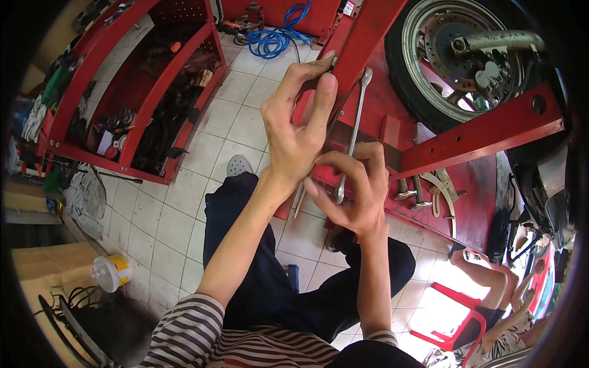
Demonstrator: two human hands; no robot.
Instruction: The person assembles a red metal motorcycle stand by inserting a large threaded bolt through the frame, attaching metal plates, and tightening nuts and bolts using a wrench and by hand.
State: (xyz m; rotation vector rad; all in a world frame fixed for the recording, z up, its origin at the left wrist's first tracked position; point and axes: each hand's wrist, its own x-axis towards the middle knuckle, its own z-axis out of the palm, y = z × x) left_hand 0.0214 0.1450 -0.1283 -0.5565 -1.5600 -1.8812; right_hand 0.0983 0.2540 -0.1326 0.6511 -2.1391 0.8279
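My left hand [297,126] reaches up to a slanted red metal post [365,37], index finger and thumb bent together at its near edge. Whatever small part lies between those fingertips is hidden. Just below and to the right, my right hand [362,193] curls its fingers and thumb about the lower part of a long silver wrench [358,116]. The wrench stands nearly upright in view, its upper end beside the post and its lower end showing by my right thumb. Behind both hands is a red metal lift platform [402,211].
A motorcycle wheel [451,55] stands on the platform, behind a red crossbar [485,135]. Metal bolts [420,193] lie below that bar. Leftward are a red tool cart [132,92], a coiled blue hose [273,43] and a white bucket [111,273]. Another person sits near a red chair [457,319].
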